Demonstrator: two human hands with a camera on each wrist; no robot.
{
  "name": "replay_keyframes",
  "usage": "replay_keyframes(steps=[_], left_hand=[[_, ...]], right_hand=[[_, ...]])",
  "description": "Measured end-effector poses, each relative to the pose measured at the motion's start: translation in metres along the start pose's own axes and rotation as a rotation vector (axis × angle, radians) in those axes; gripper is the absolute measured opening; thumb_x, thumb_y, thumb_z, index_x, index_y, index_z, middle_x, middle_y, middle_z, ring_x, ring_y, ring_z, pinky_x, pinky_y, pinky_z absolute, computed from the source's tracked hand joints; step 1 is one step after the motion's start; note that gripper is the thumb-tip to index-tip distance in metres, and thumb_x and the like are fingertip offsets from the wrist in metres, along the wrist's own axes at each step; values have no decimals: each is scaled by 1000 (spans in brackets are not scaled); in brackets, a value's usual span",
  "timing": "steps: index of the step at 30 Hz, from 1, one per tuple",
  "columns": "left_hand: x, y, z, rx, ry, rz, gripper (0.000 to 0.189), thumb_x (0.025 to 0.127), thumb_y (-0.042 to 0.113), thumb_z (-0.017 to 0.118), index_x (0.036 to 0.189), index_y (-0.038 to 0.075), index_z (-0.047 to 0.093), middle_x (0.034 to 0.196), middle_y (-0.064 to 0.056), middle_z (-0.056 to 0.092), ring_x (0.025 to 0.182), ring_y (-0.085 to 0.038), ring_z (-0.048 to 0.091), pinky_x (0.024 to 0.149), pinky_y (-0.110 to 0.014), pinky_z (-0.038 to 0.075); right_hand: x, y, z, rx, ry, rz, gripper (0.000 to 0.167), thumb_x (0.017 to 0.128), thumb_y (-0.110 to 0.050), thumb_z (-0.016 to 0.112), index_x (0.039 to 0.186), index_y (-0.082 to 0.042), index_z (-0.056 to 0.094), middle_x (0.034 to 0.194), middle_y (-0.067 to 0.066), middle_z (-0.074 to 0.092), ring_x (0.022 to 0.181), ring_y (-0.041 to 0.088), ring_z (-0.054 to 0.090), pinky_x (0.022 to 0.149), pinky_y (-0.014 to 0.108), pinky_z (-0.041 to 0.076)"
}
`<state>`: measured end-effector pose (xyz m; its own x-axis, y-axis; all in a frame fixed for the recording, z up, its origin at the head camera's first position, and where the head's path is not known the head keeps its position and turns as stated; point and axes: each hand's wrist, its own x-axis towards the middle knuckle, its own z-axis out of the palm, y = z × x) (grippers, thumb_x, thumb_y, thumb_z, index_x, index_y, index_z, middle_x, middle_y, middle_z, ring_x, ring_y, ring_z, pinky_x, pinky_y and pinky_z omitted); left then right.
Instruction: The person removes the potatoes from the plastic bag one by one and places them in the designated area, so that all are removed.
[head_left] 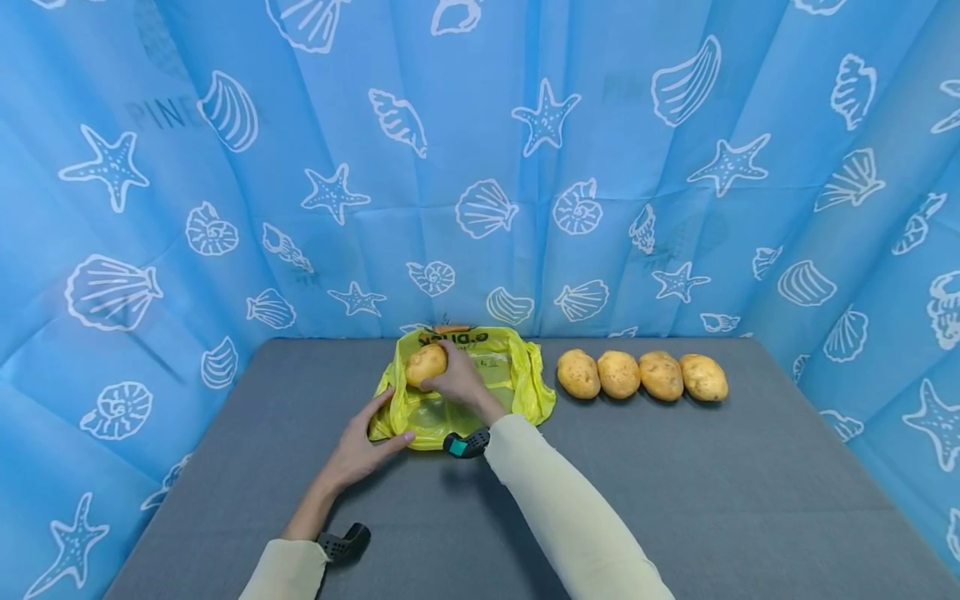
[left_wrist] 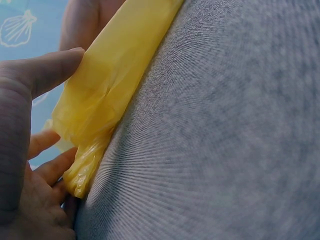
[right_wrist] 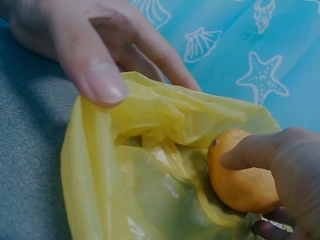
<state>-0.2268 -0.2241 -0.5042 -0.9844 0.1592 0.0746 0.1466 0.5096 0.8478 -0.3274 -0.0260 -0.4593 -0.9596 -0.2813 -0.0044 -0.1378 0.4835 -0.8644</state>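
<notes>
A yellow plastic bag [head_left: 431, 423] with dark print lies with its mouth open near the back of the table. My right hand [head_left: 459, 377] grips a potato [head_left: 425, 365] inside the bag's mouth, toward its left side. In the right wrist view, the thumb lies across that potato [right_wrist: 245, 182]. My left hand [head_left: 358, 450] is spread around the bag's near left corner from outside. Its thumb [left_wrist: 55, 70] touches the near edge of the bag [left_wrist: 107, 80] in the left wrist view, while the fingers rest along the bag's left side.
Several potatoes [head_left: 619, 375] stand in a row to the right of the bag on the grey tabletop [head_left: 675, 492]. A blue curtain [head_left: 480, 150] with white shells and starfish hangs behind and at both sides of the table.
</notes>
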Motion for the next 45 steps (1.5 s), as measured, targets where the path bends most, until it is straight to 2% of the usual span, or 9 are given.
replay_keyframes(steps=[4, 10, 14, 20, 26, 35, 39, 45], left_hand=[[0, 0, 0, -3, -1, 2, 86, 92, 41, 74, 161, 15, 31, 164, -18, 27, 151, -39, 22, 119, -61, 19], [0, 2, 2, 1, -6, -8, 87, 92, 42, 75, 161, 15, 30, 164, -17, 27, 151, -39, 22, 118, -61, 20], [0, 3, 3, 0, -8, -18, 88, 91, 43, 75, 161, 15, 29, 164, -18, 27, 151, -39, 22, 119, -61, 21], [0, 0, 2, 7, 0, -12, 87, 91, 43, 75, 161, 16, 30, 164, -18, 27, 150, -40, 23, 118, -61, 21], [0, -1, 1, 13, -1, -17, 88, 91, 44, 75, 161, 15, 29, 164, -17, 27, 151, -39, 22, 119, -61, 20], [0, 2, 0, -2, -12, -23, 88, 92, 43, 75, 161, 16, 29, 165, -17, 26, 151, -39, 19, 119, -61, 17], [0, 2, 0, -2, -19, -29, 88, 92, 43, 74, 162, 15, 28, 165, -18, 24, 152, -40, 18, 119, -61, 16], [0, 0, 0, -1, -14, -31, 88, 92, 43, 74, 162, 14, 28, 165, -18, 24, 152, -39, 18, 120, -60, 16]], right_hand=[[-1, -1, -3, -4, -17, -1, 86, 84, -13, 82, 156, -5, 35, 145, 20, 48, 123, 36, 55, 96, 49, 52], [-1, 3, 1, -92, 24, -3, 98, 82, -34, 87, 157, -6, 31, 145, 21, 48, 128, 39, 49, 103, 53, 45], [0, 5, 4, -136, 47, 9, 95, 84, -38, 84, 157, -8, 32, 147, 21, 47, 132, 40, 46, 105, 56, 41], [-1, 4, 2, -77, 36, -1, 91, 86, -27, 84, 158, -7, 31, 148, 20, 45, 128, 36, 50, 100, 50, 49], [-8, -2, -9, -26, 6, -79, 92, 83, -17, 86, 157, -4, 32, 148, 21, 44, 127, 36, 52, 100, 49, 50], [-32, -6, -37, 119, -75, -202, 92, 82, -8, 85, 158, -7, 32, 151, 17, 42, 125, 35, 53, 93, 47, 54], [-43, -7, -50, 177, -98, -228, 91, 83, -5, 84, 158, -7, 33, 153, 15, 39, 124, 36, 52, 88, 44, 57], [-62, -7, -70, 217, -99, -263, 92, 82, -4, 84, 158, -9, 33, 156, 12, 36, 128, 35, 50, 94, 45, 55]])
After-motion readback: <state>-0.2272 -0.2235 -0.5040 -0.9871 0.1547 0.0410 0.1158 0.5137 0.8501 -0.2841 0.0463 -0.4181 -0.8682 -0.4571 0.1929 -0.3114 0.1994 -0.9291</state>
